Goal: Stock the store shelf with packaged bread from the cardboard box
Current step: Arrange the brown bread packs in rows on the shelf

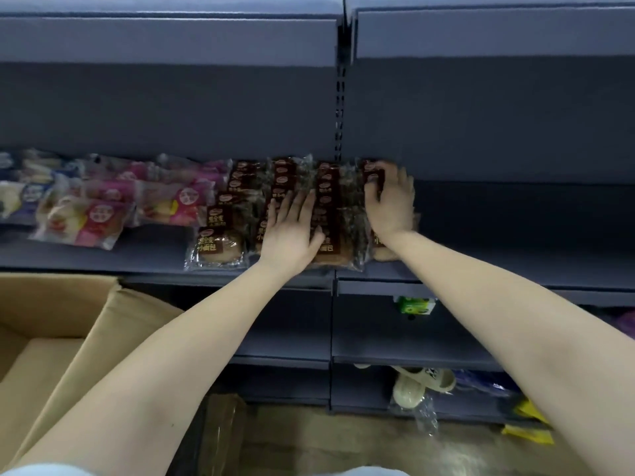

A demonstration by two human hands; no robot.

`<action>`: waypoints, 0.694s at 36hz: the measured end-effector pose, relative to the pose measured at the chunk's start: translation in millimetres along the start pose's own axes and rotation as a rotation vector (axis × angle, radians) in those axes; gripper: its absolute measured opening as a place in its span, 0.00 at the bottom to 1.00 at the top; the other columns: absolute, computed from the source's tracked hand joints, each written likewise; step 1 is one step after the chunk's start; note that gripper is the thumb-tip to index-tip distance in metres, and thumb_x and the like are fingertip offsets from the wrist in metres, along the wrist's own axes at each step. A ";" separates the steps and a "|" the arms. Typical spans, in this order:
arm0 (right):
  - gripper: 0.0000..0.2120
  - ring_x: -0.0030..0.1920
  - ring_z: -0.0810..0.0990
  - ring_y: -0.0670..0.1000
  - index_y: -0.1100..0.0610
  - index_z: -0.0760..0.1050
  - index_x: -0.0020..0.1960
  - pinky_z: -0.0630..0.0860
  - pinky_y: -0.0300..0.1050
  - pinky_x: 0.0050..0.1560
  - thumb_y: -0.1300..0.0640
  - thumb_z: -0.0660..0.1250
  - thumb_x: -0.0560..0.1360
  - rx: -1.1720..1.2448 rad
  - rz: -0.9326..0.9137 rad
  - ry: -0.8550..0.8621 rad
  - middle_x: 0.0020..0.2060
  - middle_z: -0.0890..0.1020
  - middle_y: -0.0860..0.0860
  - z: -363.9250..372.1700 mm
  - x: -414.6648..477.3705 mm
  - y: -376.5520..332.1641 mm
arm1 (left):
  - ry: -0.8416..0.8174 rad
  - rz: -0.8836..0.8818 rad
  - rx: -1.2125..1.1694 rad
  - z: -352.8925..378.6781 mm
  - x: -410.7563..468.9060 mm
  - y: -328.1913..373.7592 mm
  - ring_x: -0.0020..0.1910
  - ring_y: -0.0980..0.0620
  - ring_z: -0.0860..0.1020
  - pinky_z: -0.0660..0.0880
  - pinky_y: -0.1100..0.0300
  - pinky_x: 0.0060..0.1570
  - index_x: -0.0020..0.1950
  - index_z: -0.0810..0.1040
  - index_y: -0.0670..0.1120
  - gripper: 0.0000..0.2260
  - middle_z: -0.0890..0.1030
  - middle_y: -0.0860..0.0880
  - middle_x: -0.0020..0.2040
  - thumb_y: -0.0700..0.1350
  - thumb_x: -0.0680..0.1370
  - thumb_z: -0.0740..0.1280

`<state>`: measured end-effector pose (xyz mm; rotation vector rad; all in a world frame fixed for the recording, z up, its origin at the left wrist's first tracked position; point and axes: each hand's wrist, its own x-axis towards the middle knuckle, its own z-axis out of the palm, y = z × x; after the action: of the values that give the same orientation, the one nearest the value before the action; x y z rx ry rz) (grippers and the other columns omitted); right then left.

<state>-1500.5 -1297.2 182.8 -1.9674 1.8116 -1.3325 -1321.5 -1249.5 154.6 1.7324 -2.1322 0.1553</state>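
Bread packs [285, 182] in front-to-back rows on shelf [498, 242]. Left hand [292, 235] flat on middle row, grip apart. Right hand [390, 204] nearer rightmost row, grip curled onto its back pack (blurred). Cardboard box [51, 338] lower left.

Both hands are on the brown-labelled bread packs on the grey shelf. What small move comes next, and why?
Probably the right hand seats the rightmost brown-labelled clear-plastic bread pack flat into its row: its fingers curl on it, while the flat left hand steadies the neighbouring rows on the grey metal shelf.
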 end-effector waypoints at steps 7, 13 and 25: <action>0.13 0.63 0.70 0.57 0.60 0.74 0.61 0.66 0.49 0.65 0.60 0.59 0.78 0.130 -0.300 -0.252 0.59 0.76 0.56 62.8 -30.7 -82.4 | 0.122 -0.158 0.077 -29.6 -34.0 -62.5 0.63 0.33 0.73 0.65 0.35 0.64 0.68 0.72 0.39 0.27 0.75 0.37 0.65 0.50 0.72 0.57; 0.13 0.60 0.74 0.53 0.58 0.74 0.62 0.71 0.44 0.60 0.58 0.59 0.79 0.321 -0.403 -0.466 0.58 0.78 0.53 103.2 -59.1 -146.0 | 0.134 -0.402 0.168 -60.0 -90.0 -119.2 0.65 0.38 0.72 0.61 0.38 0.68 0.67 0.72 0.40 0.25 0.75 0.40 0.65 0.51 0.75 0.52; 0.16 0.62 0.71 0.48 0.56 0.70 0.65 0.68 0.41 0.61 0.56 0.61 0.78 0.443 -0.608 -0.751 0.63 0.73 0.49 181.6 -127.3 -257.0 | 0.225 -0.824 0.258 -119.9 -215.7 -216.4 0.71 0.45 0.65 0.53 0.41 0.72 0.71 0.68 0.46 0.21 0.70 0.46 0.71 0.47 0.79 0.59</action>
<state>-1175.2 -1200.7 176.7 -2.3556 0.5585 -0.7946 -1051.6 -1062.8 152.9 2.4518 -1.1494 0.3767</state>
